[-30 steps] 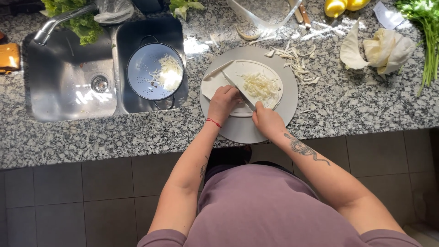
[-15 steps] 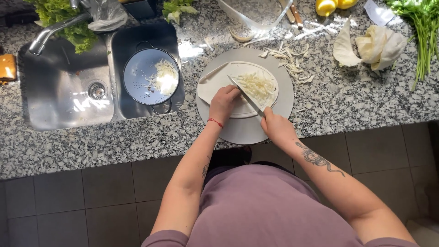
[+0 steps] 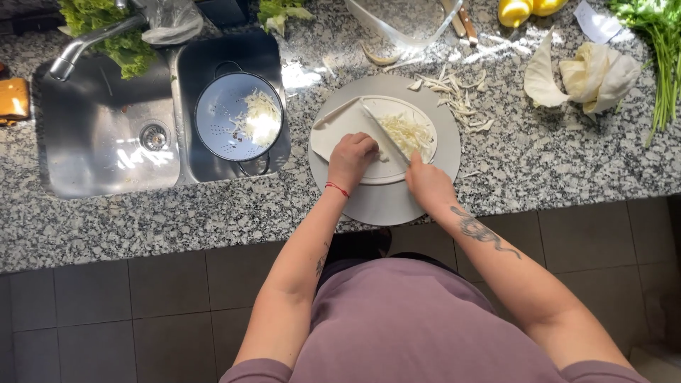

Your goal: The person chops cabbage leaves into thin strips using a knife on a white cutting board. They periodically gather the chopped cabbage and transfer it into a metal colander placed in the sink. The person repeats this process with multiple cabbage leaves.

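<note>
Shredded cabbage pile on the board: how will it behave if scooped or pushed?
The shredded cabbage is thin loose strips, so probably light and floppy. It would likely scatter rather than slide as one; stray shreds already lie off the cutting board. Likely hard to grasp whole; the knife could sweep it.

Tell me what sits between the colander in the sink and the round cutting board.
In the head view, only bare speckled granite countertop and the sink's right rim separate the colander from the round cutting board; nothing else lies there.

Pale cabbage leaf (image 3: 340, 135) lies flat on round grey board (image 3: 386, 202), centre frame. Knife (image 3: 384, 133) angled diagonally across it; shredded cabbage (image 3: 408, 133) heaped right of the blade.
</note>
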